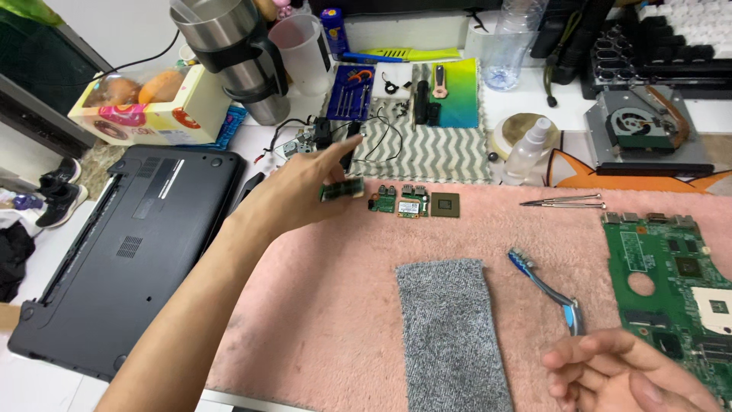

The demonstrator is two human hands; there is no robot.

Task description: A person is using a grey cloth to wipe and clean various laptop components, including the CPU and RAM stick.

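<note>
- Our left hand (305, 187) pinches a small green circuit module (341, 189) between thumb and fingers, above the pink mat (320, 305), beside a row of small boards (400, 204).
- Our right hand (621, 374) rests loosely open, holding nothing, near the toothbrush (545, 288).

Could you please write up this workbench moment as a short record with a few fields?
Left hand: holds a small green memory module above the pink mat.
Right hand: empty, fingers loosely curled, beside the motherboard.
Row on mat: two small green boards and a square chip.
Also on mat: grey cloth, blue toothbrush, two screwdrivers.
Left of mat: laptop base, underside up.
</note>
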